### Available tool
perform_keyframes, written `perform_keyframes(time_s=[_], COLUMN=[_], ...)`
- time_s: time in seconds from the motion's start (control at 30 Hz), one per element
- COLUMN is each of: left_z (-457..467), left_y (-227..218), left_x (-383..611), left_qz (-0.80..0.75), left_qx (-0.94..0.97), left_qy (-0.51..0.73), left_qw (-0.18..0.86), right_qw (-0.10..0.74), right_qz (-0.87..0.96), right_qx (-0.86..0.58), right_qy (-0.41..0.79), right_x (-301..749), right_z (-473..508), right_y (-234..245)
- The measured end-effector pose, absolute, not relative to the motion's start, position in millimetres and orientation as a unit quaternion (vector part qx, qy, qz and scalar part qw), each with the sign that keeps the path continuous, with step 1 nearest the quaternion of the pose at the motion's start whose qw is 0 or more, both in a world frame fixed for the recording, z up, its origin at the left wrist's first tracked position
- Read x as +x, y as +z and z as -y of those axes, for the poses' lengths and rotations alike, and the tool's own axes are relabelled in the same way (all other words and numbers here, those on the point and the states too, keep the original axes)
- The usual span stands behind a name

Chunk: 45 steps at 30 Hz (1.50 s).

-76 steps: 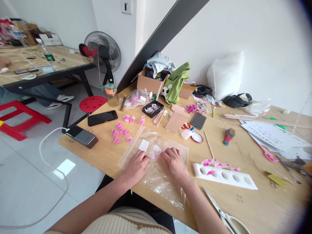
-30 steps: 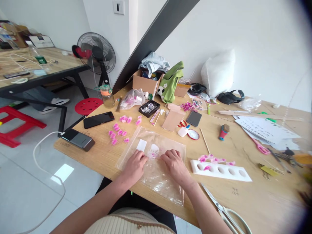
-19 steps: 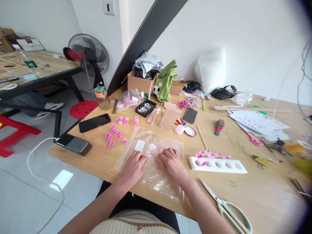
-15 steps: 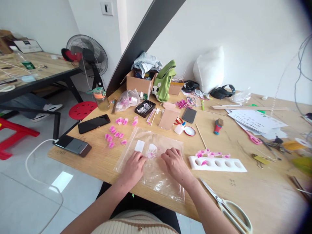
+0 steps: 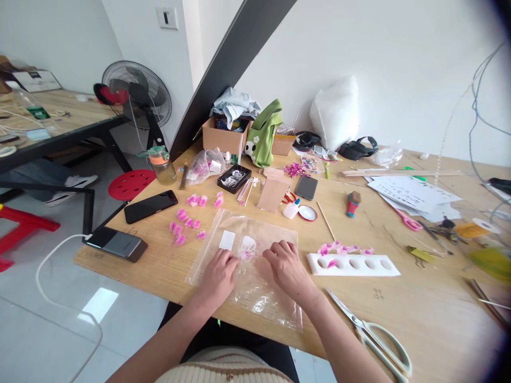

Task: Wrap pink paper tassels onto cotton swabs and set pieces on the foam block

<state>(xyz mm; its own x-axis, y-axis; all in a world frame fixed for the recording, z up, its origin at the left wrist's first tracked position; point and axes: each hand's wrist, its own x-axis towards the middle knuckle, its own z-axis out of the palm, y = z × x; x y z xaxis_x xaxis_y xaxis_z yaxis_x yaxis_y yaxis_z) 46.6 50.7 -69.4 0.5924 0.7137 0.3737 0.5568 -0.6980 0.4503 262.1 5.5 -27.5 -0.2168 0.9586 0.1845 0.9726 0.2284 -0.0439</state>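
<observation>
My left hand [image 5: 219, 275] and my right hand [image 5: 286, 267] rest side by side on a clear plastic bag [image 5: 255, 290] lying flat on the wooden table [image 5: 399, 314]. Their fingers curl down toward a small pink piece [image 5: 246, 254] between them, on the bag. What the fingertips grip is too small to make out. A white tag [image 5: 227, 240] and a white petal shape [image 5: 248, 243] lie just beyond the fingers.
Several pink pieces [image 5: 186, 223] lie to the left, near two phones [image 5: 150, 205] [image 5: 115, 243]. A white foam strip with holes [image 5: 353, 264] and scissors [image 5: 375, 338] are to the right. Boxes, a green bag [image 5: 265, 133], glue and papers [image 5: 411, 194] crowd the back.
Both hands have stayed on the bag, working at the pink piece with small finger movements. The view has swung to the right, so everything sits further left in frame.
</observation>
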Motion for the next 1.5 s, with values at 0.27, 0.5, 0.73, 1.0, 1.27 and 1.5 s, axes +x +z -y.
perform_keyframes(time_s=[0.27,0.5,0.73,1.0,1.27,1.5], left_z=[-51,-51,-51,-51,-50,-50], left_y=[-71,-71,-71,-69,-68,-68], left_x=[46,47,46,47,46,46], left_qz=[-0.361,-0.363,-0.362,-0.359,-0.358,-0.361], left_qx=[0.878,0.879,0.879,0.88,0.88,0.88], left_qy=[0.276,0.274,0.272,0.275,0.274,0.271], left_qw=[0.151,0.144,0.148,0.145,0.151,0.147], right_qw=[0.071,0.078,0.076,0.09,0.103,0.102], right_qz=[0.789,0.784,0.777,0.782,0.769,0.767], right_qx=[-0.608,-0.613,-0.622,-0.615,-0.629,-0.632], right_qy=[-0.053,-0.06,-0.057,-0.05,-0.048,-0.033], right_x=[254,253,256,245,245,243], right_z=[-9,-8,-7,-7,-7,-5], right_y=[-29,-25,-28,-32,-30,-31])
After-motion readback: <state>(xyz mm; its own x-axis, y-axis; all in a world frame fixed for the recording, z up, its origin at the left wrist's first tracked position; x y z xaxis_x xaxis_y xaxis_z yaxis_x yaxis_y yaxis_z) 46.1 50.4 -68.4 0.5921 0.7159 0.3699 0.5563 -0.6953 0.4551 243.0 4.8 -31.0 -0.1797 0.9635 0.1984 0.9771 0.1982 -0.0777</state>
